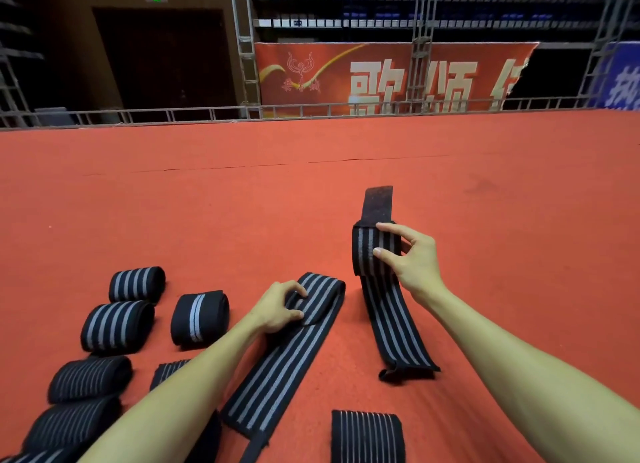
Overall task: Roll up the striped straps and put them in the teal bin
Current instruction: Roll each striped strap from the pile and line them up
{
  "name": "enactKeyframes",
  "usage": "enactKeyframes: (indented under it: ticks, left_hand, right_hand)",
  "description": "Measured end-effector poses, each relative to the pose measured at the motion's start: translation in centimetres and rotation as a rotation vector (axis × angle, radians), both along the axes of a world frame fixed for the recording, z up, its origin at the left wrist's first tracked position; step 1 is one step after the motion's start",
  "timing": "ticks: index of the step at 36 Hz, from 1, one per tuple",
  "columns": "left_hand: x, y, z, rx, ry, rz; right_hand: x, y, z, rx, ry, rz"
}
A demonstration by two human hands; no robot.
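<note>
- A wide red carpet [242,202], matte and seamed, is spread as the floor of a dim hall. It is bounded at the far edge by a metal truss railing [207,110] and a red banner [381,78].
- A long flat strap [284,369] of black elastic with grey stripes is laid on the carpet. Its folded far end is gripped by the curled fingers of the left hand [277,310].
- A second strap [391,317] is held up by the right hand [415,265]. Its partly wound top is pinched between thumb and fingers, and its tail is left trailing on the carpet.
- Rolled straps [117,325], squat cylinders, are gathered at the left.
- A dark fuzzy tab [377,204] is seen above the wound top.
</note>
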State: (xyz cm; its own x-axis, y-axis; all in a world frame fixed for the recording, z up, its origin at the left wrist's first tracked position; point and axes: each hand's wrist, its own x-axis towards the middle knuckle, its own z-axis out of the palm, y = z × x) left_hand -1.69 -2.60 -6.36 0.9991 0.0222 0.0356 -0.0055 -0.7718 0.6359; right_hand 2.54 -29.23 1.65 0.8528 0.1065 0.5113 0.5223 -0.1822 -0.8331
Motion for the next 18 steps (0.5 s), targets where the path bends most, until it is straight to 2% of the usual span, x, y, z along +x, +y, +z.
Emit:
enactKeyframes:
  ticks: [7, 12, 18]
  left_hand:
    - [0.2, 0.4, 0.5, 0.049, 0.002, -0.031]
    - [0.1, 0.5, 0.4, -0.017, 0.031, -0.014]
    - [0.0, 0.7, 0.5, 0.017, 0.064, -0.041]
  right_hand:
    - [-0.4, 0.4, -0.4, 0.000, 0.025, 0.012]
    - [-0.7, 0.5, -0.8, -0.024, 0.028, 0.006]
    - [-0.9, 0.1, -1.2, -0.029, 0.032, -0.003]
